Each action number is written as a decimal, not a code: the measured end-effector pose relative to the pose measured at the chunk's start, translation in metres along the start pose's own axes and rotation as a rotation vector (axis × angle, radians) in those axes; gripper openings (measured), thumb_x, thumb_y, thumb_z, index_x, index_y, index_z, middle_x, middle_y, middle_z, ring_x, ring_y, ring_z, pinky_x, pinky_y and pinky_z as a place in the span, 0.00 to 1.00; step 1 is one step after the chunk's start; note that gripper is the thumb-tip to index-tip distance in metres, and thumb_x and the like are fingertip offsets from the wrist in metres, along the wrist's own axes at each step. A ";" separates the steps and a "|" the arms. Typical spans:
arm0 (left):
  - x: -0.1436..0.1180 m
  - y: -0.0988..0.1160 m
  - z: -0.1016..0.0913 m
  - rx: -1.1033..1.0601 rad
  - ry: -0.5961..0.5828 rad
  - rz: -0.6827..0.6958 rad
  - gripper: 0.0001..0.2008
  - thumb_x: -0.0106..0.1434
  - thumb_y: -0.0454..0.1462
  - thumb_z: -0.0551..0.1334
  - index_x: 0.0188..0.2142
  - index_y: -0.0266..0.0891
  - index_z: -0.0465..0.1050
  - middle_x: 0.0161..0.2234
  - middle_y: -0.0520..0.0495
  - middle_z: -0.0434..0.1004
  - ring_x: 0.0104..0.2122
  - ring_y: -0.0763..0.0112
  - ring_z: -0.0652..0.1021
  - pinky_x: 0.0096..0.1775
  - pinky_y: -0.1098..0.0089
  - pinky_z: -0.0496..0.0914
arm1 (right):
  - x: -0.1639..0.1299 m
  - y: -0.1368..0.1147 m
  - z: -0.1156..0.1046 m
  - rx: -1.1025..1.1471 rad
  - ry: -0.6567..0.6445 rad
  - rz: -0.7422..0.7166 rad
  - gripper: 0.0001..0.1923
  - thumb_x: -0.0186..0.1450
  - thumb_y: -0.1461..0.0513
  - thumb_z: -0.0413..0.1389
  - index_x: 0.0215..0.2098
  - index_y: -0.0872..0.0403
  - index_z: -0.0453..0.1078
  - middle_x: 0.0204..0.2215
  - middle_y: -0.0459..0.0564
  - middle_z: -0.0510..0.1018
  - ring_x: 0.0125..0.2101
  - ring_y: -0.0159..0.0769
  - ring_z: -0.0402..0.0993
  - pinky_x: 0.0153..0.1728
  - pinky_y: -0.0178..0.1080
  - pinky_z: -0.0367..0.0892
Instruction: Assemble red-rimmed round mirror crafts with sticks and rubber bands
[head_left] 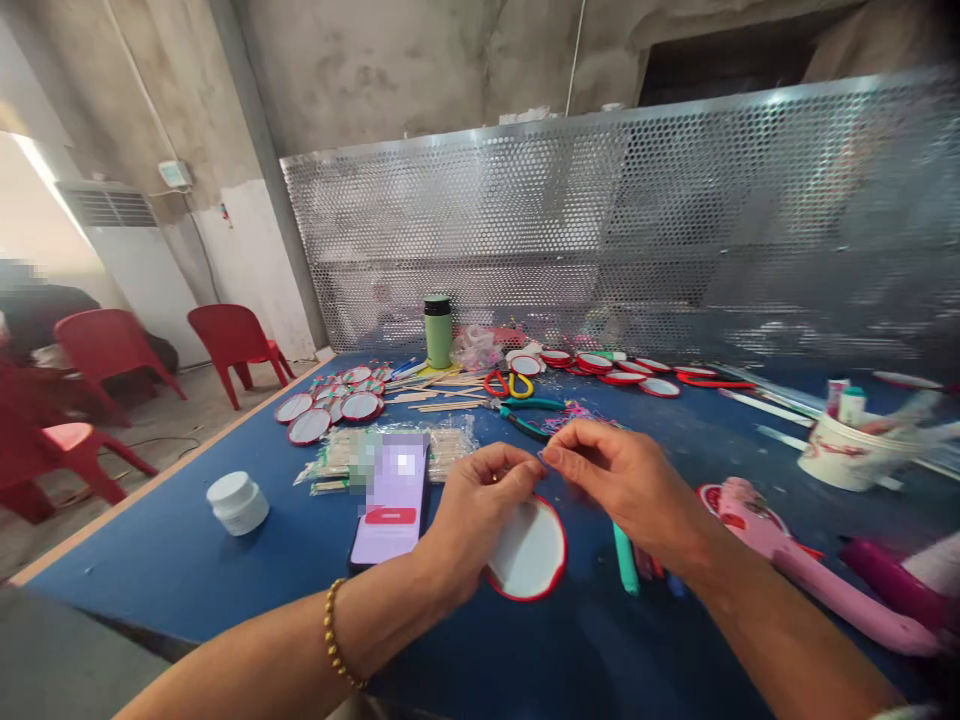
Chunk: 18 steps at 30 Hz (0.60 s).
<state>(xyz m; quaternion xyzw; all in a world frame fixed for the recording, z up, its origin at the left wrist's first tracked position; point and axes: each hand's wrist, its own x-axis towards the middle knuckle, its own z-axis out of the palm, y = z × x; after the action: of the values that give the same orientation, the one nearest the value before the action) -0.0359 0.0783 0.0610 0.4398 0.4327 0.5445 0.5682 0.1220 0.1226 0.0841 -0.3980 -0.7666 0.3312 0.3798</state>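
Left hand: the left hand (pixel 480 515) is at the centre of the frame, thumb and forefinger tips pressed together; I cannot tell what lies between them.
Right hand: the right hand (pixel 626 485), just right of centre, pinches a tiny purple strand (pixel 541 456) between thumb and forefinger, close to the left fingertips.
Red-rimmed disc: a round white disc (pixel 529 560) sits at lower centre, its upper left edge covered by the left hand; I cannot tell whether it is held or lies on the table.
Wrist: a gold-coloured bead bracelet (pixel 330 630) circles the left one.
Phone and jar: a smartphone (pixel 390 515), screen lit, lies left of the left hand; a white lidded jar (pixel 238 503) stands farther left.
Wooden sticks: clear-wrapped packs (pixel 450 450) lie beside the phone.
More discs: a red-rimmed pile (pixel 361 406) lies left of centre, a row (pixel 595 362) along the back.
Tools: scissors (pixel 520 384) with red and yellow handles lie behind teal-handled pliers (pixel 536 405).
Right side: a pink tool (pixel 817 575) lies below a paper cup (pixel 844 460) filled with markers.
Back: a green tumbler (pixel 438 338) stands before a perforated metal panel (pixel 465 220).
Upper left: red plastic chairs (pixel 232 335).
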 end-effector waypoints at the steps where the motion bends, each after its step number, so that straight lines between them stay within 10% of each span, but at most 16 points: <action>1: 0.000 0.000 0.000 0.013 0.006 -0.018 0.12 0.57 0.44 0.67 0.31 0.37 0.73 0.18 0.57 0.65 0.15 0.81 0.65 0.18 0.78 0.55 | 0.000 0.001 0.000 -0.004 -0.002 0.012 0.14 0.65 0.51 0.56 0.29 0.53 0.72 0.18 0.42 0.69 0.19 0.28 0.65 0.20 0.32 0.59; 18: -0.003 -0.002 -0.001 0.067 -0.095 0.014 0.16 0.57 0.47 0.67 0.30 0.39 0.66 0.17 0.59 0.63 0.14 0.82 0.63 0.17 0.79 0.53 | -0.003 -0.005 0.003 0.344 -0.111 0.143 0.18 0.60 0.48 0.62 0.28 0.55 0.71 0.18 0.40 0.66 0.19 0.25 0.58 0.20 0.31 0.55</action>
<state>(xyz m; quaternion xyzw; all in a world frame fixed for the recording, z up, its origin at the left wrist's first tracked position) -0.0363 0.0752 0.0592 0.4871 0.4202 0.5121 0.5691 0.1192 0.1176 0.0858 -0.3619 -0.6883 0.5049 0.3747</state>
